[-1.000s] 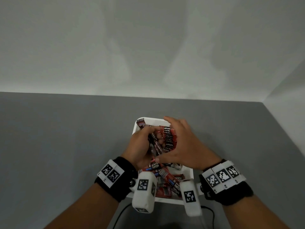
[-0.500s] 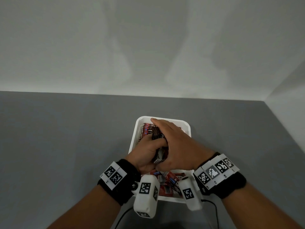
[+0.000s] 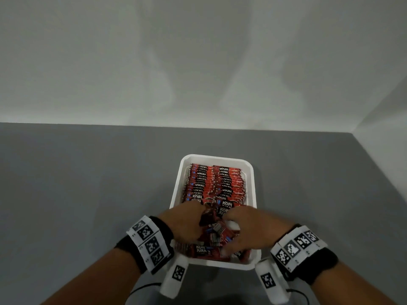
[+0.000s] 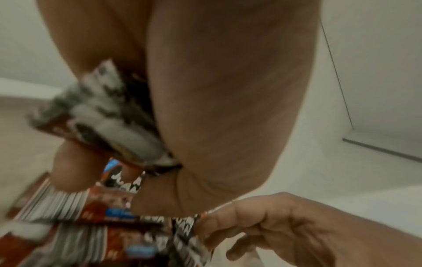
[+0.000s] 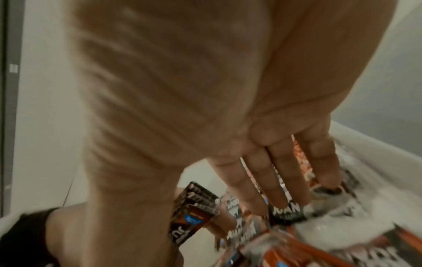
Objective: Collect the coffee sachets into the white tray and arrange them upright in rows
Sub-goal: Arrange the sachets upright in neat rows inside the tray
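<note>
The white tray (image 3: 176, 188) lies in front of me. Red and black coffee sachets (image 3: 213, 183) stand upright in rows in its far half. Loose sachets (image 3: 203, 250) lie jumbled in the near half. My left hand (image 3: 191, 221) grips a small stack of sachets (image 4: 109, 115) between thumb and fingers over the near half. My right hand (image 3: 233, 234) reaches down beside it, its fingers (image 5: 262, 180) fairly straight with the tips on the loose sachets (image 5: 285, 211). The left hand's stack (image 5: 194, 207) also shows in the right wrist view.
The tray sits on a grey tabletop (image 3: 88, 183) that meets a pale wall at the back and right. Black cables (image 3: 143, 287) trail near the table's front edge under my wrists.
Both hands have drawn back from the far half of the tray to the near half. The upright rows they covered now stand uncovered. The left hand holds a fresh stack.
</note>
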Motion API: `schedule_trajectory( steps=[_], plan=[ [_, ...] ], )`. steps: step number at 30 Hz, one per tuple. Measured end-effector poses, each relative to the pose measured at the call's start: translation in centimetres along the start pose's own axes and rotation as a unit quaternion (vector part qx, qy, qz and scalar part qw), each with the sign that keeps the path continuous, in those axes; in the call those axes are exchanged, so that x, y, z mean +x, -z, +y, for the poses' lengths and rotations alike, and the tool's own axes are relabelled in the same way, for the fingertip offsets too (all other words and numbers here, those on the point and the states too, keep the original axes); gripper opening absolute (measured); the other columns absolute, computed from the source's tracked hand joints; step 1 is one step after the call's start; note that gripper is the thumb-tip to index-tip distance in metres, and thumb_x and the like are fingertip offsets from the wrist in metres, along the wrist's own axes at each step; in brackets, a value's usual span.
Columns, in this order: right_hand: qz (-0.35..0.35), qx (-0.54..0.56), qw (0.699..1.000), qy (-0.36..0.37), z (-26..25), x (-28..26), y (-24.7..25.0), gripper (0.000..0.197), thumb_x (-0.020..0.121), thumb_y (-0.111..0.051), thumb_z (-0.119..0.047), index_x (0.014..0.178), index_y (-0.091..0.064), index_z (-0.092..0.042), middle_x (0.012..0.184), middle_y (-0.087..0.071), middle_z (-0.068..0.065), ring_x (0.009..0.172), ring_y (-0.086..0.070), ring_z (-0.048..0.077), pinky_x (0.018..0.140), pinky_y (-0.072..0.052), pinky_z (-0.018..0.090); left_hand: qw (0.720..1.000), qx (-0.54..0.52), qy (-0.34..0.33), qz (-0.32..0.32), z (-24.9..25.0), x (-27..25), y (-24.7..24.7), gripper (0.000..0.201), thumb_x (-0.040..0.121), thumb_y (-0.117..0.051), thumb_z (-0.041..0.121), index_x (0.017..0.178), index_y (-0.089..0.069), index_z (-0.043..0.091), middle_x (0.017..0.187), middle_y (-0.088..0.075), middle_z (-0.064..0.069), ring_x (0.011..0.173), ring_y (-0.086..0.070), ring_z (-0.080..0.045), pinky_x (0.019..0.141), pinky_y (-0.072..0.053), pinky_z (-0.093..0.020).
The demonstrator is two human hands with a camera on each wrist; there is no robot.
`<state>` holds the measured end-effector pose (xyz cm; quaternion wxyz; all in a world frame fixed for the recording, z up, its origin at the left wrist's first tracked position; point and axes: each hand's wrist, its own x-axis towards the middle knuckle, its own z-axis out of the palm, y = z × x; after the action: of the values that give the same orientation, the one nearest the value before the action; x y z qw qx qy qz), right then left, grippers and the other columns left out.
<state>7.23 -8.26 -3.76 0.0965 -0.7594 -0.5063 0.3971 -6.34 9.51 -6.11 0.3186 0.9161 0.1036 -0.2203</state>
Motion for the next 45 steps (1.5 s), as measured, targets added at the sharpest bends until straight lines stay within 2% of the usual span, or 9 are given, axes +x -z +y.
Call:
schedule_trajectory(
  steps=[2, 5, 9, 14, 19, 23, 30, 41, 45],
  plan=[
    [-0.037, -0.043, 0.998, -0.007, 0.4, 0.4, -1.2, 0.080, 0.053, -0.082, -0.073, 0.121, -0.059, -0.037, 0.119, -0.064, -0.015, 0.108, -0.063, 0.006, 0.096, -0.056, 0.035, 1.000, 0.023, 0.014, -0.009, -0.1, 0.2, -1.0, 0.037, 0.080, -0.060, 0.020, 0.117, -0.063, 0.019, 0.117, -0.067, -0.001, 0.107, -0.065, -0.020, 0.093, -0.058, -0.040],
    [-0.044, -0.177, 0.983, 0.013, 1.0, 0.6, -2.5, 0.117, 0.049, -0.076, -0.082, 0.149, -0.034, -0.037, 0.149, -0.044, -0.013, 0.135, -0.042, 0.014, 0.119, -0.031, 0.039, 0.999, 0.041, 0.005, -0.018, -0.2, 0.1, -2.2, 0.053, 0.075, -0.053, 0.029, 0.128, -0.056, 0.027, 0.122, -0.065, 0.002, 0.110, -0.064, -0.020, 0.095, -0.056, -0.041],
    [-0.040, -0.212, 0.976, 0.018, 1.1, 0.5, -3.5, 0.101, 0.065, -0.075, -0.071, 0.151, -0.032, -0.038, 0.150, -0.041, -0.012, 0.134, -0.038, 0.018, 0.116, -0.026, 0.039, 0.997, 0.053, -0.008, -0.048, 0.1, -0.3, -2.8, 0.040, 0.087, -0.052, 0.041, 0.122, -0.060, 0.022, 0.118, -0.065, -0.002, 0.105, -0.063, -0.020, 0.094, -0.055, -0.041],
    [-0.044, -0.237, 0.970, 0.018, 1.1, 0.4, -4.2, 0.093, 0.073, -0.067, -0.066, 0.153, -0.030, -0.037, 0.153, -0.040, -0.010, 0.134, -0.040, 0.021, 0.115, -0.025, 0.043, 0.993, 0.082, -0.010, -0.083, -0.1, -0.7, -3.3, 0.057, 0.089, -0.061, 0.065, 0.131, -0.056, 0.028, 0.126, -0.048, -0.003, 0.116, -0.049, -0.021, 0.101, -0.046, -0.037],
    [-0.042, -0.241, 0.969, 0.026, 1.2, 0.4, -4.4, 0.091, 0.077, -0.064, -0.067, 0.155, -0.029, -0.035, 0.155, -0.038, -0.012, 0.134, -0.042, 0.021, 0.113, -0.023, 0.042, 0.992, 0.071, -0.020, -0.103, -0.8, -0.7, -3.6, 0.081, 0.070, -0.077, 0.068, 0.137, -0.053, 0.029, 0.131, -0.051, 0.001, 0.120, -0.051, -0.020, 0.107, -0.047, -0.042],
    [-0.042, -0.232, 0.971, 0.027, 1.8, 0.6, -5.0, 0.085, 0.080, -0.058, -0.068, 0.154, -0.029, -0.037, 0.155, -0.039, -0.013, 0.133, -0.043, 0.022, 0.114, -0.024, 0.043, 0.992, 0.094, -0.015, -0.084, -1.1, -0.4, -4.4, 0.083, 0.075, -0.076, 0.064, 0.144, -0.046, 0.029, 0.138, -0.050, 0.001, 0.125, -0.048, -0.021, 0.109, -0.045, -0.045],
    [-0.006, -0.219, 0.975, 0.038, 2.0, 0.5, -5.1, 0.089, 0.080, -0.061, -0.065, 0.156, -0.027, -0.032, 0.160, -0.026, -0.009, 0.143, -0.031, 0.022, 0.119, -0.022, 0.044, 0.999, 0.033, -0.020, -0.038, -2.2, 0.0, -4.4, 0.083, 0.059, -0.075, 0.075, 0.126, -0.058, 0.030, 0.123, -0.061, 0.008, 0.110, -0.059, -0.012, 0.097, -0.055, -0.040],
    [-0.005, -0.148, 0.989, 0.022, 1.1, 1.9, -5.1, 0.083, 0.076, -0.075, -0.046, 0.146, -0.038, -0.026, 0.136, -0.052, 0.000, 0.124, -0.049, 0.022, 0.110, -0.038, 0.040, 1.000, 0.000, -0.024, -0.001, -2.0, 0.2, -4.0, 0.074, 0.061, -0.085, 0.064, 0.121, -0.061, 0.029, 0.117, -0.064, 0.009, 0.105, -0.062, -0.009, 0.096, -0.055, -0.034],
    [0.000, -0.118, 0.993, 0.028, 1.5, 1.9, -5.2, 0.079, 0.075, -0.076, -0.045, 0.142, -0.040, -0.027, 0.135, -0.054, -0.003, 0.122, -0.049, 0.018, 0.110, -0.037, 0.037, 0.999, -0.015, -0.027, -0.010, -1.5, 0.0, -3.8, 0.066, 0.065, -0.087, 0.057, 0.118, -0.064, 0.025, 0.114, -0.068, 0.008, 0.101, -0.065, -0.008, 0.094, -0.056, -0.034]
  ],
)
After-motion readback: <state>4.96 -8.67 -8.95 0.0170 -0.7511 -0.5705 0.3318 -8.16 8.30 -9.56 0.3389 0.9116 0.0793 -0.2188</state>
